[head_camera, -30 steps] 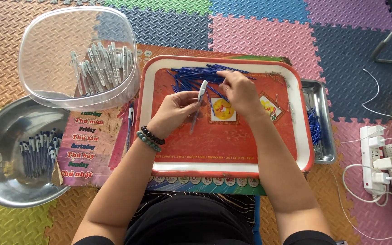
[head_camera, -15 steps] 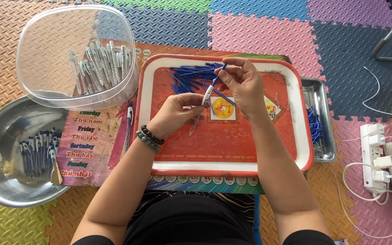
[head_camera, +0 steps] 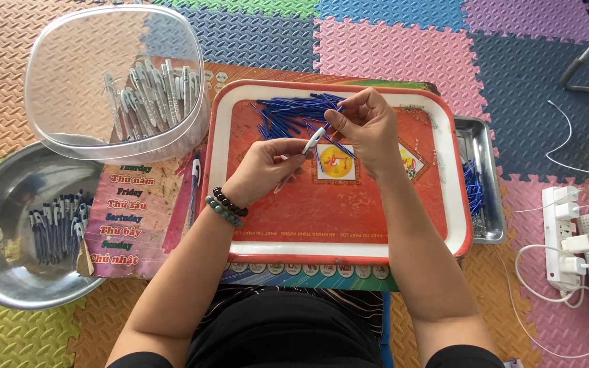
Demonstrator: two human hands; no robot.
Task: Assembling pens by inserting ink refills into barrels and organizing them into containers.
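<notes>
A: What's around you, biggest first?

B: Foam puzzle mat [head_camera: 403, 48] under everything, many colours. On it the red tray [head_camera: 342, 232] w/ white rim, right in front of me. Left of that, a round steel bowl [head_camera: 1, 232] holding a bunch of finished pens [head_camera: 56, 228], dark caps up. Above the bowl, a clear plastic tub [head_camera: 69, 75] tipped on its side, w/ a heap of grey-white pen barrels [head_camera: 148, 95] inside. Printed paper chart [head_camera: 131, 211] lies btw bowl and tray, part under the tray. Right of the tray, touching its edge, a small steel tray [head_camera: 482, 184] w/ more blue refills [head_camera: 473, 187]. Far right, white power strip [head_camera: 560, 232] w/ plugs and cables.

A: And on the red tray?

B: Pile of blue refills [head_camera: 288, 112] at the far end, loose, crossing each other.

A: Hands?

B: Both over the tray's middle, close together. My left hand [head_camera: 260, 167], bead bracelets at the wrist, pinches a pen barrel [head_camera: 311, 141], whitish, tilted up toward the right. My right hand [head_camera: 369, 129] pinches one blue refill [head_camera: 335, 116] btw thumb and forefinger, other fingers curled. Refill's end meets the barrel's top end; can't tell if it's inside.

A: Anything else near?

B: One pen lying on the chart [head_camera: 195, 170], just left of the tray rim.
</notes>
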